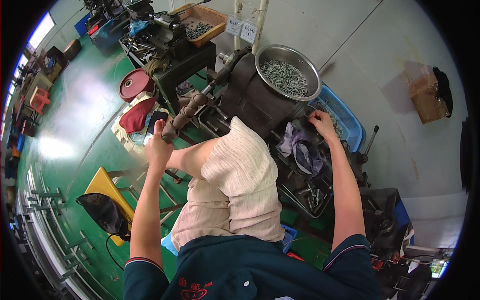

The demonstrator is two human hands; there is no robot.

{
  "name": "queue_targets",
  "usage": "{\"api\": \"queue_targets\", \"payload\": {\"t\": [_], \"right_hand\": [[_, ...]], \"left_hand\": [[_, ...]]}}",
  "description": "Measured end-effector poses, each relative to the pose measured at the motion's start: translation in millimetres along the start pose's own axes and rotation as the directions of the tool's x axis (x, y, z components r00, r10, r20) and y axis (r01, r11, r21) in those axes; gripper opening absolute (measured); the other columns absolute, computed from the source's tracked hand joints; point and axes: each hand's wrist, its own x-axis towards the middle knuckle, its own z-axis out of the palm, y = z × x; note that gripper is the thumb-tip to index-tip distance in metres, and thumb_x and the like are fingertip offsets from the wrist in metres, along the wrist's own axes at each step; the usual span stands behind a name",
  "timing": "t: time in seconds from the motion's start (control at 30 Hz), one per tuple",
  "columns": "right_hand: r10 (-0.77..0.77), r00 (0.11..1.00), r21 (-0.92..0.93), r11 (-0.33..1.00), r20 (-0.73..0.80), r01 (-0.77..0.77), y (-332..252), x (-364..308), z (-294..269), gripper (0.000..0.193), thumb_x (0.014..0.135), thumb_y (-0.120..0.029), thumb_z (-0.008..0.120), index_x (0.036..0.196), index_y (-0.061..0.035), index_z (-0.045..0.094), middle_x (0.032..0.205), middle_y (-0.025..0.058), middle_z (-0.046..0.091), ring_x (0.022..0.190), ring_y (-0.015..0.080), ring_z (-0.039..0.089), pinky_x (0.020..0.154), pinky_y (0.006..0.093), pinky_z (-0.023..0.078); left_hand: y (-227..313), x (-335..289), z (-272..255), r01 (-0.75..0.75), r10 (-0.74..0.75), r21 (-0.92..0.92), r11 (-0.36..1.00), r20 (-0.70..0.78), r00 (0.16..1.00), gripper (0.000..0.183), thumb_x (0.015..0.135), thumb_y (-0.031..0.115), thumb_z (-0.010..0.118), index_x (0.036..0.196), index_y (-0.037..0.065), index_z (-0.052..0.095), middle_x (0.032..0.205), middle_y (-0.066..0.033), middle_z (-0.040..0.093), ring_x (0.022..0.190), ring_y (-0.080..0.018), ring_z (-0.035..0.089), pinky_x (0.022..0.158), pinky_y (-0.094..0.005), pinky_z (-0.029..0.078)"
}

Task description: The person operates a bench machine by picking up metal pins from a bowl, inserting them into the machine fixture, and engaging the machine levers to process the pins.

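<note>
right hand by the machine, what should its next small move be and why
I'd probably draw the right hand slightly clear before the lever moves: its fingertips are close to the machine, and the left hand is on the lever's end. Whether it pinches a part is unclear.

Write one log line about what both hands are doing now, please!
left hand: grips wrapped lever | right hand: beside blue basket, grip unclear | steel bowl: holds small metal pieces
</note>
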Motion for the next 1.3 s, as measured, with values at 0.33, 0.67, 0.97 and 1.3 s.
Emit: {"api": "queue_targets", "payload": {"t": [0.33, 0.67, 0.97, 1.3], "right_hand": [[-0.072, 0.995, -0.078, 0.994, 0.072, 0.077, 5, 6, 5, 0.015, 0.067, -0.012, 0.055, 0.073, 0.001, 0.059, 0.066, 0.0064, 0.059, 0.062, 0.012, 0.053, 0.061, 0.0251, 0.04], [-0.023, 0.998, -0.036, 0.999, 0.062, 0.025, 1, 7, 7, 0.015, 0.063, -0.012, 0.056, 0.07, 0.002, 0.058, 0.061, 0.0049, 0.057, 0.057, 0.0112, 0.051, 0.058, 0.0249, 0.039], [-0.076, 0.997, -0.041, 0.996, -0.007, 0.076, -1, 7, 12, 0.014, 0.063, -0.011, 0.056, 0.069, 0.0017, 0.056, 0.059, 0.0045, 0.055, 0.056, 0.0106, 0.049, 0.055, 0.0245, 0.038], [0.085, 0.991, -0.628, 0.766, -0.107, -0.133, 26, 5, -100, 0.032, 0.075, -0.038, 0.054, 0.08, -0.0069, 0.063, 0.069, 0.011, 0.06, 0.064, 0.0245, 0.057, 0.059, 0.0332, 0.043]], "left_hand": [[-1, 1, 1, 0.018, -0.018, -0.002, 1.0, 0.023, 1.0, 0.058, 0.063, 0.007, 0.054, 0.119, 0.017, 0.042, 0.078, -0.0173, 0.06, 0.07, -0.0354, 0.058, 0.058, -0.0426, 0.046], [-2, 1, 4, 0.012, -0.012, -0.002, 1.0, 0.029, 1.0, 0.061, 0.063, 0.009, 0.056, 0.122, 0.018, 0.039, 0.078, -0.017, 0.06, 0.071, -0.0351, 0.058, 0.059, -0.0423, 0.046], [-36, 56, -3, 0.011, -0.01, 0.088, 0.996, -0.007, 1.0, 0.032, 0.06, 0.032, 0.065, 0.076, 0.005, 0.063, 0.072, -0.0193, 0.06, 0.072, -0.0343, 0.058, 0.064, -0.0412, 0.046], [-48, 89, -9, -0.009, -0.008, 0.149, 0.989, 0.114, 0.993, 0.041, 0.056, 0.039, 0.069, 0.081, 0.007, 0.063, 0.082, -0.0158, 0.061, 0.081, -0.031, 0.058, 0.07, -0.0399, 0.046]]}}
